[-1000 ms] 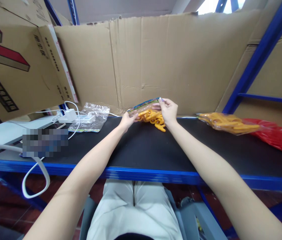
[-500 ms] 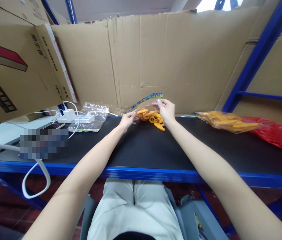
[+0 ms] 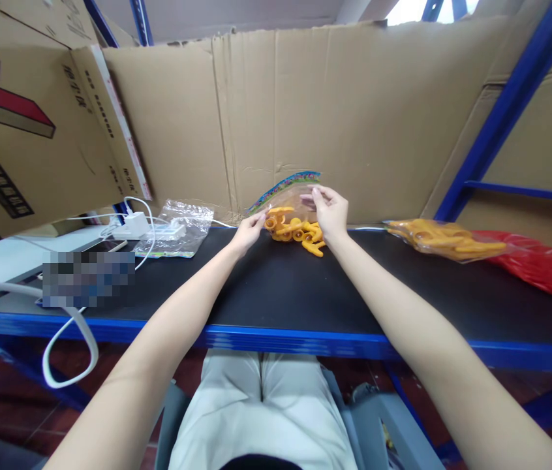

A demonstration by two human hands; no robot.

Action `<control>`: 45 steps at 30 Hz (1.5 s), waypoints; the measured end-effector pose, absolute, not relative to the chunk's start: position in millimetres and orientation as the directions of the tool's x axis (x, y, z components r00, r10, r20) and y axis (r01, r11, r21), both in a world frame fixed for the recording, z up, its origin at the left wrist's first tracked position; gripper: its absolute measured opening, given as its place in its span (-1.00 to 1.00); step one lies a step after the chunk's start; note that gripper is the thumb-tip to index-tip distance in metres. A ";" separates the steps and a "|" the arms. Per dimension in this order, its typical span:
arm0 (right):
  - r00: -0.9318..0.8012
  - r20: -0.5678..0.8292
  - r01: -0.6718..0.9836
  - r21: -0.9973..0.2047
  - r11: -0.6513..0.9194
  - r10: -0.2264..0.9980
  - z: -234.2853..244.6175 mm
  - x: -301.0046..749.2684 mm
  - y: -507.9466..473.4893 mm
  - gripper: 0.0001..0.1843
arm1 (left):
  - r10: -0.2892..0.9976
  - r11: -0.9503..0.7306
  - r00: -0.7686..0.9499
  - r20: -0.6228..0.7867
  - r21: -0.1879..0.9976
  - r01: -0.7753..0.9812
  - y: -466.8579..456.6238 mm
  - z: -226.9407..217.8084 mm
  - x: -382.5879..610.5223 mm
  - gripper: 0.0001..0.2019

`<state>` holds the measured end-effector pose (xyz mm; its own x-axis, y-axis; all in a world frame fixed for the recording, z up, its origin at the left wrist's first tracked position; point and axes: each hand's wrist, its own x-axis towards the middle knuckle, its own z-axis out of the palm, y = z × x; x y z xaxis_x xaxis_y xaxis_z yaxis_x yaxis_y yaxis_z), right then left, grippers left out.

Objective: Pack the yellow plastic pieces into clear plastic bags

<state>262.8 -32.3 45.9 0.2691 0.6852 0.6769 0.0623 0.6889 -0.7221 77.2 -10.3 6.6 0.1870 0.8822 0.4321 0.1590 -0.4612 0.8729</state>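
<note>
Pinching the bag (image 3: 290,194), your left hand (image 3: 248,233) and right hand (image 3: 329,209) likely feel soft plastic; hold its sides, yellow bits (image 3: 298,230) between.

Reaching forward, close together

The bare left arm (image 3: 158,339) slants inward from the lower left, nearly straight, ending in the bare left hand (image 3: 249,234), thumb and fingers closed in a light pinch. The bare right arm (image 3: 417,320) mirrors it from the lower right. The bare right hand (image 3: 329,212) sits slightly higher, its fingers pointing inward, thumb near the forefinger. A short gap separates the two.
</note>
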 end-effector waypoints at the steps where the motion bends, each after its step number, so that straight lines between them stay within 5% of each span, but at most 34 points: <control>1: 0.283 0.702 0.067 -0.694 0.717 0.653 47.9 261.7 -34.1 -0.56 | 0.851 -0.519 0.191 0.490 0.840 0.159 -11.7 8.3 78.2 -0.63; 6: 0.284 0.787 0.105 -0.593 0.798 0.548 57.6 258.4 -43.7 -0.58 | 0.729 -0.682 0.221 0.648 0.718 0.142 -17.2 16.3 80.7 -0.63; 14: 0.202 0.842 0.150 -0.532 0.833 0.501 67.4 258.0 -58.8 -0.54 | 0.692 -0.719 0.058 0.719 0.694 -0.022 -25.7 33.5 80.1 -0.55; 25: 0.194 0.831 0.183 -0.552 0.813 0.521 65.0 254.9 -68.4 -0.43 | 0.897 -0.413 0.098 0.431 0.897 -0.157 -20.2 43.3 69.4 -0.53; 29: 0.198 0.775 0.169 -0.630 0.758 0.600 58.6 256.0 -59.6 -0.49 | 0.923 -0.349 0.107 0.370 0.922 -0.169 -16.2 45.8 60.9 -0.49; 38: 0.166 0.472 0.083 -0.881 0.465 0.866 35.8 269.1 -30.6 -0.48 | 0.941 -0.336 -0.080 0.329 0.937 -0.096 -9.2 34.9 60.2 -0.86; 45: 0.062 0.259 -0.178 -0.947 0.266 0.964 30.7 266.6 -32.0 -0.61 | 0.937 -0.348 0.012 0.349 0.930 0.117 -17.4 26.6 69.0 -0.73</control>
